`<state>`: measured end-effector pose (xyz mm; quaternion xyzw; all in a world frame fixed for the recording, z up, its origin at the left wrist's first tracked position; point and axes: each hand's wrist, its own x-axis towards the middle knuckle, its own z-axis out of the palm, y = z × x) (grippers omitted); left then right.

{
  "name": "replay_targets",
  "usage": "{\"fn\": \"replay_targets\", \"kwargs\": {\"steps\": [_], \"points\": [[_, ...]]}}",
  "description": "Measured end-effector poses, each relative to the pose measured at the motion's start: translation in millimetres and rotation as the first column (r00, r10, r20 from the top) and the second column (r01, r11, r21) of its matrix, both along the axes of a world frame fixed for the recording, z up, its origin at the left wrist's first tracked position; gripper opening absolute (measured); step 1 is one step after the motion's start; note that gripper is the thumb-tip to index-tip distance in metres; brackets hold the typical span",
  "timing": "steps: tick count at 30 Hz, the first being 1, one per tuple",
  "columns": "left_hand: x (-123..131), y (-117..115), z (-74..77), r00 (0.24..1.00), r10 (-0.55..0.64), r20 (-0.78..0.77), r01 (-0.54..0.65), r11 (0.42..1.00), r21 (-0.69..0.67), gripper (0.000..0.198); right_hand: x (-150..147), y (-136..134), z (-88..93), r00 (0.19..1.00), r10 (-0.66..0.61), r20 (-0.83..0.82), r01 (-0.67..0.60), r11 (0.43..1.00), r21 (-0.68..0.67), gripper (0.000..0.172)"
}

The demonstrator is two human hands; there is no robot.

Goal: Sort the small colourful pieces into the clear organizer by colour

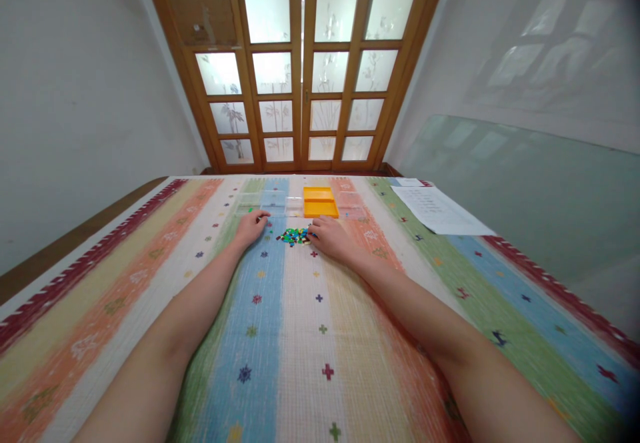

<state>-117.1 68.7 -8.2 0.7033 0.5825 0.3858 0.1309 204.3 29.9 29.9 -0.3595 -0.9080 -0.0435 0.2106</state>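
A small pile of tiny coloured pieces [295, 235], green, blue, yellow, white and dark, lies on the striped tablecloth between my hands. My right hand [330, 235] reaches into the pile's right side, fingers bent together at the pieces. What they pinch, if anything, is too small to make out. To the left of the pile, my left hand [251, 227] rests near the front of a clear plastic tray [273, 208]. Its fingers are curled with the tips close together, and anything between them is too small to name. A green piece [251, 210] shows in the clear tray.
Behind my right hand stands a yellow-orange open box [321, 209] with two sections. Another clear tray [351, 206] adjoins it on the right. Printed paper sheets [435, 209] lie at the far right of the tablecloth [305, 336]. Wooden glazed doors [303, 96] close the far end.
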Motion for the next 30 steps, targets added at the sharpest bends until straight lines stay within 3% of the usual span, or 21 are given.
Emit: {"fn": "replay_targets", "kwargs": {"steps": [3,9,19,23,30], "points": [[7.4,-5.0,2.2,0.991,-0.105,-0.077,0.105,0.994,0.000,0.028,-0.4,1.4,-6.1,1.000,0.012,0.012,-0.012,1.000,-0.017,0.012],[18.6,-14.4,9.7,0.949,-0.270,-0.163,0.266,0.963,-0.047,0.027,-2.6,3.7,-15.9,1.000,0.011,-0.019,-0.012,1.000,-0.025,0.019],[21.3,-21.7,27.3,0.850,-0.500,-0.167,0.482,0.865,-0.141,0.024,-3.0,0.9,-10.7,1.000,0.003,-0.021,-0.005,0.996,-0.090,0.013],[19.9,-21.5,32.7,0.826,-0.540,-0.164,0.517,0.840,-0.165,0.021,-3.1,0.8,-10.9,0.999,-0.011,0.034,0.014,0.997,-0.082,0.017],[19.9,-21.9,27.7,0.844,-0.515,-0.146,0.496,0.855,-0.149,0.020,-0.8,5.4,-15.7,1.000,-0.016,0.017,0.017,0.997,-0.073,0.018]]}}
